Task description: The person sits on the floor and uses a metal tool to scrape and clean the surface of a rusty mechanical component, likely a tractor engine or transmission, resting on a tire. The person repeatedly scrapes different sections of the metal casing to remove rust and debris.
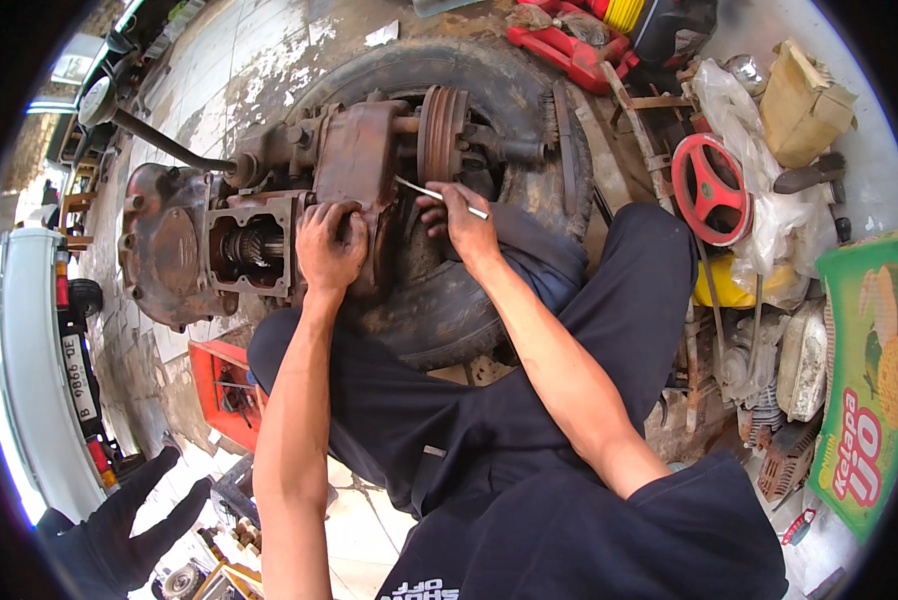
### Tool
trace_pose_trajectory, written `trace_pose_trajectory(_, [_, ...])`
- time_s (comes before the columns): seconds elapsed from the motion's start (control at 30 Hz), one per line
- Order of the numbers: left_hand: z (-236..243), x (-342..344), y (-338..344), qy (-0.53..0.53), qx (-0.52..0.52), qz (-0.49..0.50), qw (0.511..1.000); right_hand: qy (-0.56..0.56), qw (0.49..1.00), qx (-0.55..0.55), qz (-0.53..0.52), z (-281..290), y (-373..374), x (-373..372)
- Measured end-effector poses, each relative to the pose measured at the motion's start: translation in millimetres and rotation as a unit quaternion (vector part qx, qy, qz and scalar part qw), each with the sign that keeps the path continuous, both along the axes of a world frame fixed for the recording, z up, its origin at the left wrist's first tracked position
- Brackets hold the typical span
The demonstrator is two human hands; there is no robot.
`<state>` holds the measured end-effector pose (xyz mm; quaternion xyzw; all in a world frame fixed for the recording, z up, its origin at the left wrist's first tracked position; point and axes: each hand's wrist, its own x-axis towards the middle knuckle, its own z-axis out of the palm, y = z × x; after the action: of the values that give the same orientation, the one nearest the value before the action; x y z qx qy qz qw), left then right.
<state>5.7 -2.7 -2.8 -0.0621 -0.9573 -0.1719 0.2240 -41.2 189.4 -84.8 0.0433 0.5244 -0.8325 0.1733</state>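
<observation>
gearbox [357, 150] was propped partly on tyre [424, 335]. rod [421, 189] was grasped by right hand [461, 222], tip pointed at gearbox's right side; left hand [331, 245] was curled against gearbox's near side, clench untellable. scraping or probing seemed underway; steady tip control was apparently needed next.

Extends left forearm [299, 420] nearly straight up from lower edge, bare to the hand. Holds left hand [331, 248] with back facing the camera, bends its fingers [325, 214] inward and under, brings thumb in close beside them. Slants right forearm [559, 370] up and leftward from lower right, also bare. Turns right hand [466, 225] inward, closes it in a light pinch, folds lower fingers [432, 217] loosely toward palm. Sets both hands near each other but apart, right slightly higher.
</observation>
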Motion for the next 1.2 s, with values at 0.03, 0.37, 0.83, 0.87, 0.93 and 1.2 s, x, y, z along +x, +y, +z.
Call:
trace_pose_trajectory(0.03, [0,-4,2,0.002,0.002,-0.004,1.000,0.007,0.997,-0.073,-0.011,2,2,-5])
trace_pose_trajectory(0.37, [-11,-1,-1,0.086,0.019,0.079,0.993,-0.105,0.984,-0.145,-0.023,-14,-2,3])
trace_pose_trajectory(0.83, [34,35,-18,0.077,0.484,0.255,0.833,0.105,0.991,0.084,-0.019,49,16,-6])
trace_pose_trajectory(0.87, [29,35,-19,0.103,0.439,0.244,0.858,0.110,0.990,0.089,-0.027,52,8,-5])
trace_pose_trajectory(0.93, [21,35,-13,0.127,0.335,0.242,0.902,0.102,0.989,0.105,-0.035,48,-1,-4])
trace_pose_trajectory(1.2, [-4,-4,7,0.064,0.069,0.143,0.985,0.007,0.993,0.103,0.051,0,-3,-5])
